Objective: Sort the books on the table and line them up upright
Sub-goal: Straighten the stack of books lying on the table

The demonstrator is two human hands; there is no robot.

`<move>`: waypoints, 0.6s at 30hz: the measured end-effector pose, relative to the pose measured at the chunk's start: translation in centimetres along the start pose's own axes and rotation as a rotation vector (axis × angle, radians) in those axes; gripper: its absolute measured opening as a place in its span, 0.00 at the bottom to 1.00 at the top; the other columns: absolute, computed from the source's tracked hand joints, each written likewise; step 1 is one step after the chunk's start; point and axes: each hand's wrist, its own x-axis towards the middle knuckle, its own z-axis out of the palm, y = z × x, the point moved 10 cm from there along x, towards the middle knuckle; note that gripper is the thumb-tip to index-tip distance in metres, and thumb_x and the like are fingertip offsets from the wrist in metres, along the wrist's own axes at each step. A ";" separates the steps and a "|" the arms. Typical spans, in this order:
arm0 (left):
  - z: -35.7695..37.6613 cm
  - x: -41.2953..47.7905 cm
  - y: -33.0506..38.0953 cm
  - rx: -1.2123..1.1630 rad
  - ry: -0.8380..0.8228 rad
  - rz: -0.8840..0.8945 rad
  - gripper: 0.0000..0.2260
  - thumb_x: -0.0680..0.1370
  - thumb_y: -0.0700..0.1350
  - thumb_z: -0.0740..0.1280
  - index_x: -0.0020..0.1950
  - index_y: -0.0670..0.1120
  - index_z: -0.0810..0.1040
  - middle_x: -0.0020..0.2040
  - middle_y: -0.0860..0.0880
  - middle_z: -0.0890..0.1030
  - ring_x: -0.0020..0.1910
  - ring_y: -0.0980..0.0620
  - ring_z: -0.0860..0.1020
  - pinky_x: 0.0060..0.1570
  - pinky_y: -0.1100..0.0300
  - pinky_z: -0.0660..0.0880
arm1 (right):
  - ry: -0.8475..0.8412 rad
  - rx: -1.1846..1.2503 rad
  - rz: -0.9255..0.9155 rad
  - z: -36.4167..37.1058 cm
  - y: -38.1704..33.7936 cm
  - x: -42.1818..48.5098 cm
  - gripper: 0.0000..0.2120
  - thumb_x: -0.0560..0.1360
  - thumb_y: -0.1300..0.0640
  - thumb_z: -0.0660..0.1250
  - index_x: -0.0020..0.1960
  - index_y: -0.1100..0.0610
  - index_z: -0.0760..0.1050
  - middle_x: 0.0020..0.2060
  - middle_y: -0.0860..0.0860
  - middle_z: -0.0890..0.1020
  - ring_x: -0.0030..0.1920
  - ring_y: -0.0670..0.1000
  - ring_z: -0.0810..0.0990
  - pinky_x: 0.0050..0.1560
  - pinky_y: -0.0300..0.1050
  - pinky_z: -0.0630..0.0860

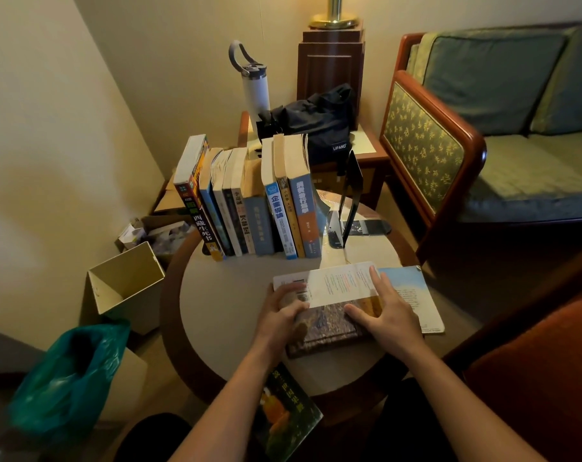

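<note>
Several books stand upright in a row [249, 208] at the back of the round table [222, 315], leaning slightly left. A black metal bookend [349, 198] stands apart to the right of the row. Near the front, a dark patterned book [326, 328] lies flat with a white paper band [339, 285] across its top. My left hand [279, 315] rests on the book's left side, fingers curled over the cover. My right hand [388, 311] presses on its right side with straight fingers. A pale blue book [413, 291] lies flat under it at the right. A green book [283, 415] sits on my lap.
An open cardboard box [126, 281] and a green plastic bag [72, 371] sit on the floor at the left. Behind the table, a side table holds a white bottle [256, 91] and a black bag [319, 121]. A green sofa [483, 128] stands at the right.
</note>
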 end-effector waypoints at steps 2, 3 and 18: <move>-0.2 -0.1 -0.6 -0.046 -0.010 -0.070 0.13 0.77 0.34 0.69 0.56 0.49 0.84 0.63 0.44 0.78 0.56 0.43 0.81 0.43 0.55 0.82 | -0.007 0.006 -0.009 0.0 -0.1 -0.1 0.48 0.70 0.35 0.73 0.80 0.38 0.49 0.80 0.49 0.58 0.76 0.59 0.63 0.70 0.64 0.68; -0.5 -0.1 -0.9 -0.053 -0.012 -0.100 0.14 0.76 0.33 0.69 0.56 0.49 0.84 0.63 0.44 0.78 0.57 0.43 0.80 0.47 0.53 0.83 | -0.011 0.006 -0.014 0.1 -0.1 -0.1 0.48 0.69 0.35 0.74 0.80 0.38 0.50 0.80 0.49 0.59 0.76 0.59 0.63 0.70 0.64 0.68; -3.7 -1.0 -0.4 -0.663 -0.102 -0.251 0.20 0.79 0.33 0.63 0.66 0.51 0.80 0.62 0.39 0.81 0.56 0.37 0.82 0.48 0.41 0.83 | -0.269 0.684 0.054 -1.0 -3.4 -2.1 0.34 0.76 0.53 0.71 0.74 0.31 0.61 0.66 0.47 0.67 0.58 0.57 0.78 0.48 0.50 0.84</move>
